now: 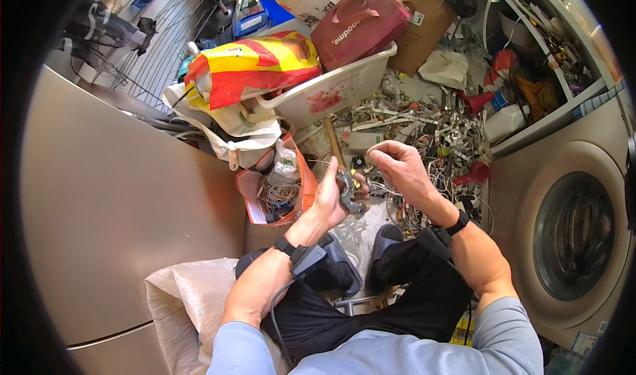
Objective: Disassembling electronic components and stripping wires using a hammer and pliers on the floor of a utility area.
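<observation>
Fingers (pixel 363 189) of our left hand (pixel 328 197) clasp a dark part (pixel 348 193), three o'clock from an orange bag (pixel 308 181). Pinched, our right hand (pixel 405 173) sits at the part's two o'clock; whether emptily, we can't tell.

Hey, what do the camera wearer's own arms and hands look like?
The left hand and right hand are ungloved. Each wrist has a black strap with a boxy dark-grey device; a dark cable runs from the left one. The shirt sleeves are short and pale blue-grey.
</observation>
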Demonstrator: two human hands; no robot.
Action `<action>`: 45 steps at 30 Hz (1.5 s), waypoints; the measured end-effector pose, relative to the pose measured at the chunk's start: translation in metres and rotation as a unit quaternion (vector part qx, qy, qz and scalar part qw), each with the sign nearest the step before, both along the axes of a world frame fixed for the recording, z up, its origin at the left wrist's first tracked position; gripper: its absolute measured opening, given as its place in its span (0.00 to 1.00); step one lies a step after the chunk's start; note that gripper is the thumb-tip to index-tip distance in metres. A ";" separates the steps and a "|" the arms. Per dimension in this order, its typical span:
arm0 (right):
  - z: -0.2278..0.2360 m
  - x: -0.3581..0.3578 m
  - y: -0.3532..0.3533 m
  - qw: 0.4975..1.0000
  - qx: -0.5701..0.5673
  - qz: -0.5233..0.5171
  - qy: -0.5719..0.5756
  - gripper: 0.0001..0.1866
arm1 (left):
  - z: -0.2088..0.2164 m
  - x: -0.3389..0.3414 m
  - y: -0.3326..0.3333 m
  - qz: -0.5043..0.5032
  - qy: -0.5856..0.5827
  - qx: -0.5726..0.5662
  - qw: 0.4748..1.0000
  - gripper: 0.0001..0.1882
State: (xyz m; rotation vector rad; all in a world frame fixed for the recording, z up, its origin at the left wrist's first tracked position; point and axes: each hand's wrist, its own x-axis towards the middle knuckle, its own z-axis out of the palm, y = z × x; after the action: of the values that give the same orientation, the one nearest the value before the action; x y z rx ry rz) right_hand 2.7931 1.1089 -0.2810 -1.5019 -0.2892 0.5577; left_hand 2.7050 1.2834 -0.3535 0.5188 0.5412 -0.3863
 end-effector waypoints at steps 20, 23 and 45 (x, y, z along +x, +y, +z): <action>0.022 0.012 -0.018 1.000 0.026 -0.004 0.017 0.13 | 0.087 0.259 0.178 0.155 -0.134 0.242 0.948 0.39; 0.009 0.019 -0.046 0.998 0.018 -0.053 0.018 0.09 | 0.111 0.280 0.111 0.173 -0.127 0.311 0.926 0.46; 0.000 -0.001 -0.014 0.909 -0.094 0.016 -0.406 0.15 | 0.076 0.039 -0.064 0.067 -0.052 0.045 0.995 0.18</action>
State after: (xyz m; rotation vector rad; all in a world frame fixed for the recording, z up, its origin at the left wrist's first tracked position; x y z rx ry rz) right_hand 2.7919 1.0953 -0.2810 -1.8661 -0.9259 -0.0549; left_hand 2.7444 1.2195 -0.2775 0.5832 0.4916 -0.2073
